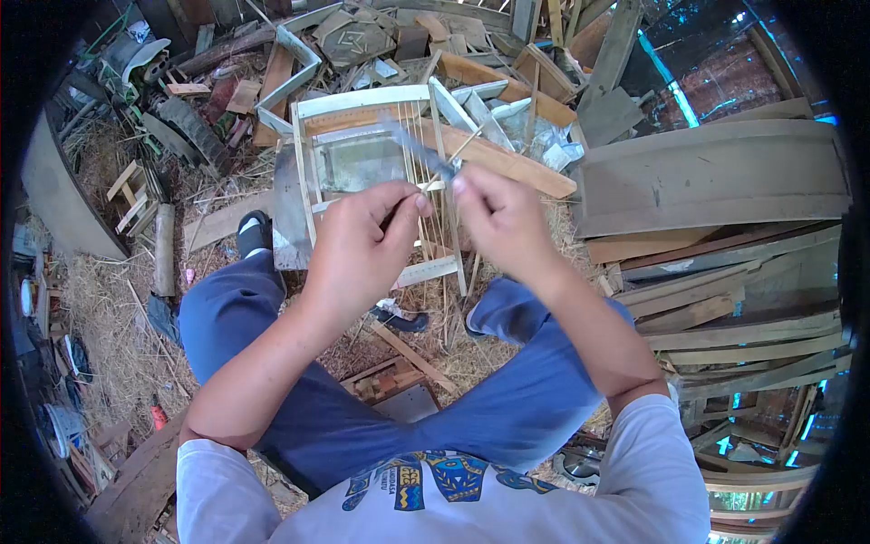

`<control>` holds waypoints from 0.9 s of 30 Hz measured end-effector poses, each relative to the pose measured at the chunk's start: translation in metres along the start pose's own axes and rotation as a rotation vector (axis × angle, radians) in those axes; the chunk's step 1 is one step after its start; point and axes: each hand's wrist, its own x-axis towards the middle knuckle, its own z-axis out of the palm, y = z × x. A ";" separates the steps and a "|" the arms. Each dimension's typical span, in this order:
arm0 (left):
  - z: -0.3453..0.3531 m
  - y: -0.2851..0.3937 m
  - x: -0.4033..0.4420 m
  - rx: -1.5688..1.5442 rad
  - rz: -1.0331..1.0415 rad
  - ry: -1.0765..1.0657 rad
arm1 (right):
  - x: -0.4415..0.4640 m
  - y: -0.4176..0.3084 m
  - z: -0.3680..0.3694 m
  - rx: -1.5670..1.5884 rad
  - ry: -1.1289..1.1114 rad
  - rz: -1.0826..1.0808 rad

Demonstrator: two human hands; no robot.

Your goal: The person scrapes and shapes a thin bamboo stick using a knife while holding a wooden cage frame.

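Note:
My left hand (362,240) is closed, thumb against fingers, around a thin wooden stick (468,140) that slants up to the right. My right hand (505,222) is wrapped round the handle of a knife (426,156). The knife's blade points up and left, blurred by motion, and crosses close to the stick; whether they touch I cannot tell. Beyond both hands stands a pale wooden frame (367,100) with several thin upright rods in its right part. My hands hide some of its middle.
Scrap boards and offcuts (358,36) are heaped behind the frame. A wide curved panel (711,177) and stacked planks (752,344) lie at the right. Straw (136,317) covers the floor. A small wooden piece (134,201) and a log (164,249) are at the left.

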 end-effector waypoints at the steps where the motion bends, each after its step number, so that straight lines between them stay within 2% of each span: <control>1: 0.001 0.001 0.001 0.002 0.006 0.003 | 0.001 -0.001 -0.001 -0.001 0.003 -0.006; 3: 0.001 0.000 0.002 -0.051 -0.028 0.016 | 0.001 -0.001 0.000 -0.066 -0.092 -0.057; 8: 0.000 0.001 0.001 -0.022 -0.033 0.006 | 0.005 -0.002 -0.003 -0.029 0.005 0.033; 11: -0.002 0.003 0.003 0.019 -0.026 0.020 | 0.005 0.003 -0.001 -0.088 -0.100 -0.032; 12: -0.002 0.003 0.003 0.012 -0.027 0.022 | 0.010 0.007 -0.004 0.042 -0.022 0.037; 13: -0.001 0.002 0.001 0.010 -0.031 0.021 | 0.007 0.006 -0.003 0.042 -0.025 0.040; 17: 0.001 0.002 0.002 -0.001 -0.024 0.033 | 0.000 -0.002 0.000 -0.091 -0.115 -0.067; 19: 0.000 0.002 0.002 0.015 -0.031 0.033 | 0.006 0.005 -0.002 0.030 -0.112 0.040; 21: -0.001 0.005 0.003 0.040 -0.054 -0.017 | 0.015 0.018 -0.006 0.104 -0.057 0.046; 23: 0.004 0.001 0.001 0.098 0.019 -0.005 | 0.019 0.011 -0.015 0.724 -0.100 0.357; 24: 0.007 -0.001 0.000 0.162 0.094 0.006 | 0.018 -0.004 -0.013 0.744 -0.070 0.388; 27: 0.013 -0.009 0.002 0.141 0.122 0.012 | 0.016 0.012 -0.010 0.859 -0.086 0.473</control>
